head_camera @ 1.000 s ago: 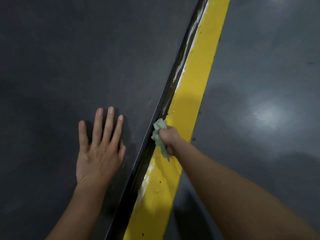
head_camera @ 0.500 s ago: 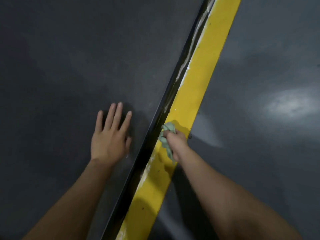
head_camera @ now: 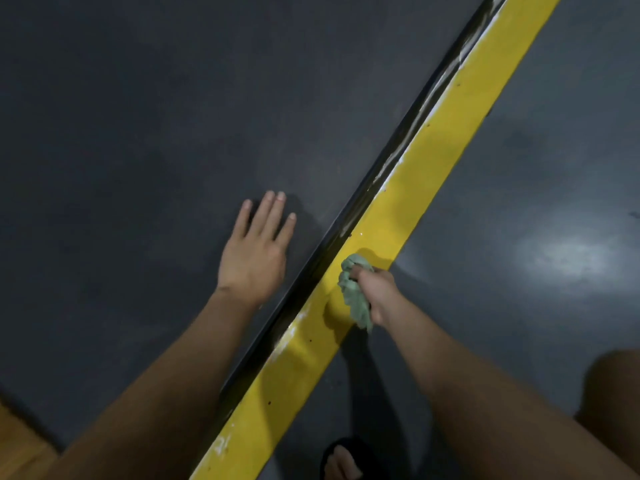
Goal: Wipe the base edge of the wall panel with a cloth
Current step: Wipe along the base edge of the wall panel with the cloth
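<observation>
Left hand (head_camera: 254, 259) rests flat on the wall panel (head_camera: 166, 126), right hand (head_camera: 377, 291) grips a cloth (head_camera: 354, 294) beside the base edge (head_camera: 310, 271); white streaks (head_camera: 393, 161) seemingly remain to wipe.

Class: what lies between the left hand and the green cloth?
Head view: the panel's glossy black base edge and a sliver of yellow floor stripe separate left hand from crumpled green cloth.

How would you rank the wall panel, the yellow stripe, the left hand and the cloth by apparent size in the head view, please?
Largest to smallest:
1. wall panel
2. yellow stripe
3. left hand
4. cloth, partly bunched under the fingers
</observation>
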Available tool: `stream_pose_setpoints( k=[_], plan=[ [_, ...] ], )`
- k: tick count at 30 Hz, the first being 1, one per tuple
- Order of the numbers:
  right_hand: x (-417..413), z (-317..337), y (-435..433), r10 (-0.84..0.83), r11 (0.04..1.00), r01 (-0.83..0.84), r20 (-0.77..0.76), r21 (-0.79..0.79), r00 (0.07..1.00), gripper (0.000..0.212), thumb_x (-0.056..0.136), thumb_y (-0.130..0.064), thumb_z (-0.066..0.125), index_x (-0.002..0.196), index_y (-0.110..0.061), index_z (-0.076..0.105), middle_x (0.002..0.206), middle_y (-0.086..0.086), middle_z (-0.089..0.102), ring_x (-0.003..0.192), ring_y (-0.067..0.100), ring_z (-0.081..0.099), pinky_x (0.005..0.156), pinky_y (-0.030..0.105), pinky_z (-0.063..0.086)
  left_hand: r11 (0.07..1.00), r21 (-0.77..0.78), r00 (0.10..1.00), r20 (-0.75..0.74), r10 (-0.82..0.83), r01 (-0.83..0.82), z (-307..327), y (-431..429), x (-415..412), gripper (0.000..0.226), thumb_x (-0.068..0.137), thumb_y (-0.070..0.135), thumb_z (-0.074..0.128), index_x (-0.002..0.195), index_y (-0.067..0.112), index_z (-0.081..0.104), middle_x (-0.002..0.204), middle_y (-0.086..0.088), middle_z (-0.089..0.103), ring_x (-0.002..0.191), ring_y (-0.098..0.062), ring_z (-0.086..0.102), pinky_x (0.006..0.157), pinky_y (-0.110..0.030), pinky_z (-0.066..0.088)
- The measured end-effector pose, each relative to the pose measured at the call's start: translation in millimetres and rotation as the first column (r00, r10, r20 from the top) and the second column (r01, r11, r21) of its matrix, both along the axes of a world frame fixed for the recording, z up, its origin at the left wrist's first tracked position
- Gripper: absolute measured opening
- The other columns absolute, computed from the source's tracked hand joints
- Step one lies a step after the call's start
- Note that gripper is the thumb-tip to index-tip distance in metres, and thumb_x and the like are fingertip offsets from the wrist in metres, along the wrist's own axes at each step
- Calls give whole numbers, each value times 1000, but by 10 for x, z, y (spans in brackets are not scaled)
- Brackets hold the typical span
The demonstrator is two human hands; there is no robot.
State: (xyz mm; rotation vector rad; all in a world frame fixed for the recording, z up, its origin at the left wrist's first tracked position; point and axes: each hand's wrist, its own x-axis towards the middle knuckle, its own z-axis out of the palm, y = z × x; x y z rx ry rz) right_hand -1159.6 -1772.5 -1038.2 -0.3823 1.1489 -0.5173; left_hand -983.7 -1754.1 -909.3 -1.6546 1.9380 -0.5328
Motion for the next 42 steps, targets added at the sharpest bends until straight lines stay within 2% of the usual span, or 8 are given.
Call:
stream_pose_setpoints(
  k=[5,9,13,18,20,29,35,42],
  plan=[
    [-203,-70,-203,136,982,-152,-140,-110,981,7,81,-16,57,81,-18,65,79,4,67,61,14,59,54,25,47,995,61,997,-25,-75,77,-652,-526,-381,70,105,16,34,167,12,3,171,-20,-16,159,-35,-16,129,-54,-7],
    [-301,4,-399,134,974,-192,-377,-121,916,14,92,-20,59,94,-9,68,75,9,68,66,25,63,61,34,54,988,-10,985,-82,-153,152,-771,-1085,-501,66,109,19,36,167,16,6,173,-18,-11,160,-34,-11,130,-53,-2],
    [-145,78,-516,162,975,-207,-388,-75,907,13,96,-19,54,101,-13,64,82,10,68,67,25,63,60,33,56,985,-63,981,-101,-166,161,-742,-1348,-312,68,108,15,39,166,8,4,173,-18,-5,161,-32,-5,129,-45,-8],
    [128,-289,-660,142,981,-169,-248,-91,958,22,95,-25,54,114,-17,63,92,11,71,81,32,70,70,46,60,969,-56,970,50,-238,241,-1042,-1415,-273,72,107,25,35,165,5,-3,172,-19,-10,160,-35,-7,125,-56,-12],
    [181,-543,-654,98,991,-110,-156,-69,983,23,96,-20,53,117,-18,62,92,9,71,77,28,69,63,38,57,957,-90,958,107,-267,276,-1091,-1437,-231,68,105,20,27,165,5,1,173,-18,-7,161,-33,-4,124,-58,-14],
    [555,-643,-633,104,994,-103,47,-23,993,26,97,-15,50,120,-20,61,100,5,70,84,23,67,72,32,57,944,-189,962,69,-263,271,-598,-1065,-45,67,90,-1,24,156,-5,39,169,-23,21,158,-37,19,130,-42,-3],
    [393,-732,-863,148,986,-156,115,59,982,25,99,-21,51,124,-22,57,108,8,67,94,24,64,79,35,55,982,-137,985,131,-113,131,-263,-1078,-267,72,94,20,59,162,9,35,172,-19,12,160,-34,8,129,-49,-7],
    [312,-753,-1024,209,972,-228,220,61,953,29,100,-20,51,128,-19,56,108,11,65,85,27,62,68,36,50,962,0,909,328,-258,273,-19,-1337,-100,72,107,43,35,168,14,9,174,-17,-2,161,-33,0,128,-50,-11]
  ],
)
